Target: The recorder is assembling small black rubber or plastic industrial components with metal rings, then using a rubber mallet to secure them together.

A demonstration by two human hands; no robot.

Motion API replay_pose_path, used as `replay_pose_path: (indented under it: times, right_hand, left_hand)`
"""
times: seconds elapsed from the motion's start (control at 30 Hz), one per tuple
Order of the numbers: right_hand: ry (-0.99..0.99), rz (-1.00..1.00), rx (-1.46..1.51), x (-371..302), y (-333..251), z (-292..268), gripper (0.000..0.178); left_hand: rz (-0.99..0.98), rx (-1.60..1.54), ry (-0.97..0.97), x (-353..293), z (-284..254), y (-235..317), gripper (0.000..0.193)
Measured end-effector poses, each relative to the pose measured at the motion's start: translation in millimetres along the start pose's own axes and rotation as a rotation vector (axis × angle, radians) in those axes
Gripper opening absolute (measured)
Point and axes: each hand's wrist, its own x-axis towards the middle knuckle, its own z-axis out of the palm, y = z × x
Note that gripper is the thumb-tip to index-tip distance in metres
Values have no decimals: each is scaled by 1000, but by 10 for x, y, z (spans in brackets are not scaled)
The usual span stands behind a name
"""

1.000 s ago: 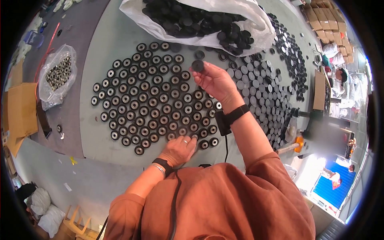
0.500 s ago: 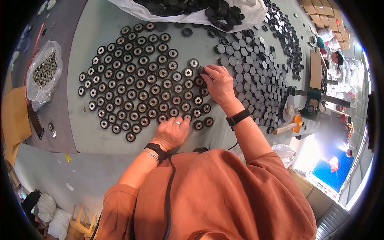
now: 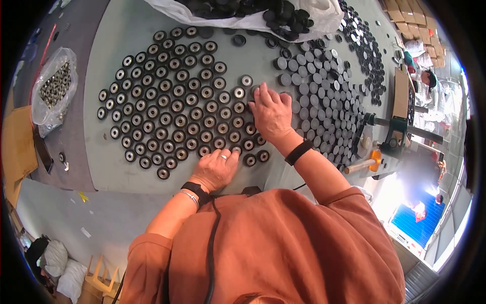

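Many black wheels (image 3: 180, 120), each with a metal bearing in its centre, lie flat in loose rows on the grey-green table. My left hand (image 3: 216, 168) rests at their near edge, fingers curled, its thumb and fingertip on one wheel with a bearing (image 3: 236, 150). Over the right edge of the rows lies my right hand (image 3: 273, 112), palm down, its fingers stretched out and a little apart. It covers several wheels, so what is beneath it is hidden. Just right of it, grey-topped round black pieces (image 3: 315, 98) crowd together.
A white sack (image 3: 324, 19) of black round parts lies at the far edge. On the left a clear bag (image 3: 54, 91) holds small metal parts. To the right are an orange-headed mallet (image 3: 362, 164) and a green bench press (image 3: 395, 134). More black pieces (image 3: 367, 61) spread at the far right.
My right hand has gone from a pinch at the wheels' right edge to lying flatter, fingers extended, shifted slightly nearer me. My left hand has stayed almost in place.
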Motion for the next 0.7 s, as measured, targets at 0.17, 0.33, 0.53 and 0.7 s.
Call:
replay_pose_path:
  times: [0.17, 0.33, 0.53, 0.7]
  right_hand:
    - [-125, -80, -28, 35, 73, -20, 32]
    - [-89, 44, -145, 320, 413, -110, 19]
    - [47, 372, 84, 684, 826, -24, 23]
    - [-150, 639, -74, 992, 1059, 153, 33]
  left_hand:
    - [12, 1, 45, -3, 17, 3, 29]
    - [18, 1, 33, 25, -25, 4, 28]
    - [7, -9, 25, 56, -45, -1, 25]
    - [11, -16, 24, 65, -43, -1, 25]
